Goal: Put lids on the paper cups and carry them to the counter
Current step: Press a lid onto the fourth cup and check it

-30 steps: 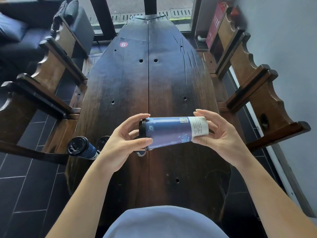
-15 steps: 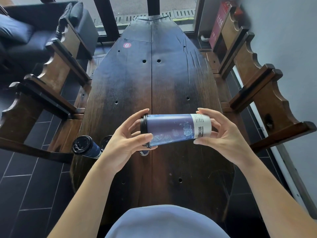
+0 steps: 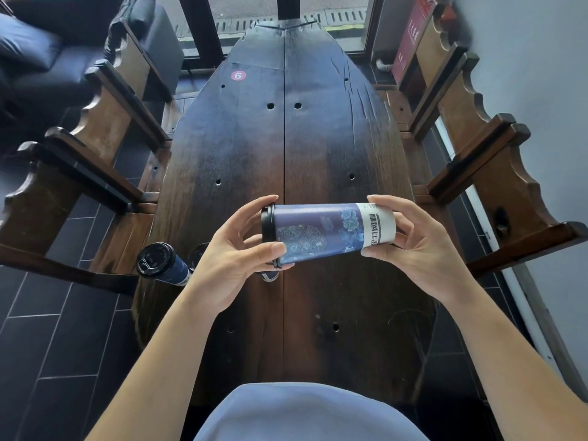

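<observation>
We hold a blue paper cup (image 3: 321,232) on its side above the dark wooden desk (image 3: 286,148), both hands raised off the surface. Our left hand (image 3: 232,259) is at the cup's wide end, where a black lid (image 3: 269,235) sits on the rim; the grip there is curled, thumb under the lid's edge and index finger arched over the top, pinching the lid end. Our right hand (image 3: 420,246) takes the narrow white base, fingers bent round it from behind and the thumb pressed against its lower side. The cup lies nearly level, lid to the left and base to the right, well above the desk's middle seam. On the near left part of the desk stands a second cup (image 3: 162,264) with its black lid on, close to the desk's edge. Just beside it a third cup (image 3: 199,259) shows only partly behind our left wrist. A red round sticker (image 3: 238,75) marks the far end.
</observation>
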`<state>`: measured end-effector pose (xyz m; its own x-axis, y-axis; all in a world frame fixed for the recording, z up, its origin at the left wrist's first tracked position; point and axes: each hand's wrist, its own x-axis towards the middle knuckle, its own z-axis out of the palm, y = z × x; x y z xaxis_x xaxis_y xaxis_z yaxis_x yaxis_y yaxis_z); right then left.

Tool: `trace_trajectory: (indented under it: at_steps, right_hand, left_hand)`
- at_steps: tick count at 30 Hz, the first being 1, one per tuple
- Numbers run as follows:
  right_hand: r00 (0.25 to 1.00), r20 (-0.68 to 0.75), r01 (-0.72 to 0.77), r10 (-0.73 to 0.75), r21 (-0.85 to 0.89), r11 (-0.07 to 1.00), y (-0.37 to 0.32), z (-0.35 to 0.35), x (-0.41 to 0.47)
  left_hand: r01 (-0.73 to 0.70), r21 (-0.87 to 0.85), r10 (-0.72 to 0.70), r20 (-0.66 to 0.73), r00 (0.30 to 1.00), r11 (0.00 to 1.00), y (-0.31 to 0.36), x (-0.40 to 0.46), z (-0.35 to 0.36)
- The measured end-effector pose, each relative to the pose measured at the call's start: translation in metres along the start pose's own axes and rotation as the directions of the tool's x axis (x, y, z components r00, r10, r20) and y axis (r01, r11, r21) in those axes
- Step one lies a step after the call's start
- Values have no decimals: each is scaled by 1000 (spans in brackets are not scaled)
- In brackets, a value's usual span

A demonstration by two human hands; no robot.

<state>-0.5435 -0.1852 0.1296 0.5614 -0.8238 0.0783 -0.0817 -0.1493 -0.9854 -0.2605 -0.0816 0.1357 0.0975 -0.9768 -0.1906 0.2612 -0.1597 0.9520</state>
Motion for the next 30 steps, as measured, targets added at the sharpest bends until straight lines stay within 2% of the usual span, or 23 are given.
trace_trajectory:
  at_steps: [7,12,16,21,26,30]
  right_hand:
    - [999,18,-35,34,39,999,1,5,-2]
    - [999,33,-23,24,-10,1000,1,7,-1]
    - [999,35,-14,13,40,999,-1,9,1]
    - [999,37,-33,32,39,999,0,6,1]
    - [998,46,-31,33,-30,999,-1,6,1]
    - [999,36,-19,19,-1,1000,-2,5,3]
  left_hand:
    - [-98,-5,99,48,994,995,1,-5,-4]
    - [-65,-37,65,-12,998,997,-5,-5,-6]
    - [-47,-38,48,13,999,998,-4,-6,-9]
    - [-91,32,90,47,995,995,-1,-4,-10]
    - [-3,27,3,4,1000,1000,1,-2,-8]
    - [28,2,-28,32,999,1000,4,-2,-5]
